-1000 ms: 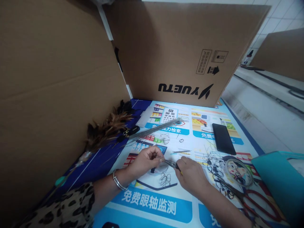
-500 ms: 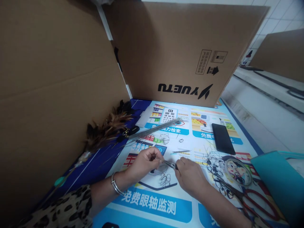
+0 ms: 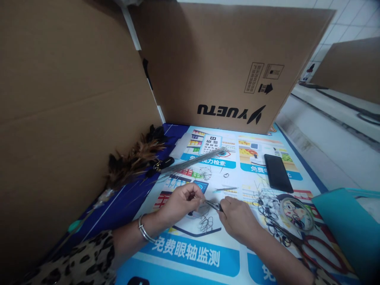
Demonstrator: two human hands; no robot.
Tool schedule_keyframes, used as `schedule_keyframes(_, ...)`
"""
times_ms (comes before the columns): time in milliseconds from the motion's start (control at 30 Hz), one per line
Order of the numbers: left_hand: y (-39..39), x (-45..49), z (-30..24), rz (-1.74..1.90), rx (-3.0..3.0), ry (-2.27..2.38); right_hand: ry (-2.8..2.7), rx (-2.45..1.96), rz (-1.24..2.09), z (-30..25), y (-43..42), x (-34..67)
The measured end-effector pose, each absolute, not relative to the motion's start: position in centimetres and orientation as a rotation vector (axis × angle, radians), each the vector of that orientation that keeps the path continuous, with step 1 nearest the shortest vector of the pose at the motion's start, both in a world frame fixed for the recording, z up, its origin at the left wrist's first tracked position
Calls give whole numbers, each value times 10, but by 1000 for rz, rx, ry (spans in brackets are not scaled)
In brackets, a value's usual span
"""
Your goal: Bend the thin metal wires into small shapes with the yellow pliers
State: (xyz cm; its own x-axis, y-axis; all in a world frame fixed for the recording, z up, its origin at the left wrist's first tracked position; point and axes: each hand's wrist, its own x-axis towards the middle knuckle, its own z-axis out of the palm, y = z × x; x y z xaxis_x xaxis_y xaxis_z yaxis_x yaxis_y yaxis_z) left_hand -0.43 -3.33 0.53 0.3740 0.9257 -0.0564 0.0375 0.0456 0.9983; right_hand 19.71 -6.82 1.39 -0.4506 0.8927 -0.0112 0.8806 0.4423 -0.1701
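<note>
one right hand (image 3: pixel 238 217) grips pliers (image 3: pixel 213 205) beside the pinched left hand (image 3: pixel 181 202).

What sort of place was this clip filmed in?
Probably a small handcraft workspace, perhaps improvised: pliers in the right hand, a bundle of thin wires and red-handled scissors on a printed surface, with cardboard panels standing around it.

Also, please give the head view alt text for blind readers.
A person's bare right hand holds slim metal pliers, tips beside the bare left hand, over a printed blue-white cover. Nearby lie straight silver wires, a flat black phone and red-handled scissors.
</note>
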Motion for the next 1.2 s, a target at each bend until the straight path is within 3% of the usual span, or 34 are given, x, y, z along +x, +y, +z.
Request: schedule_keyframes(1200, -27, -7, -2, 755, 1310, 753, -2560, -1685, 235, 10, -67, 200)
